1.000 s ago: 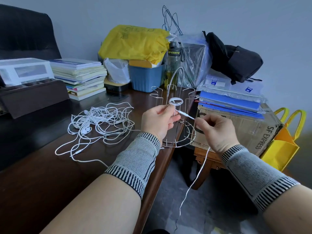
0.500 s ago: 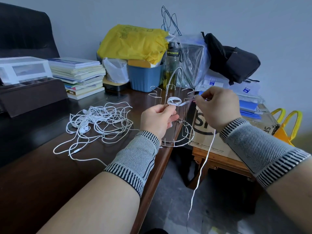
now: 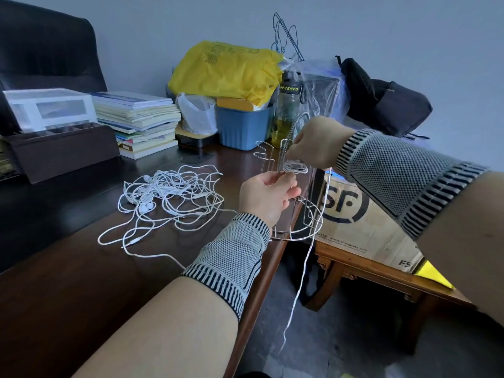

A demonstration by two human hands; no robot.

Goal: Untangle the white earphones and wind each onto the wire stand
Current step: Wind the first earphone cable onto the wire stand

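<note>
A: What do we see in the containers?
B: The blue bin (image 3: 243,129) at the far side of the table (image 3: 81,282) holds a yellow bag (image 3: 226,70).
A: And our grip?
B: Our left hand (image 3: 266,199) pinches the earphone coil (image 3: 295,168) on the wire stand (image 3: 296,214); our right hand (image 3: 316,144), raised just beyond it, pinches the earphone cord (image 3: 302,271). The tangled earphones (image 3: 166,199) lie to the left.
</note>
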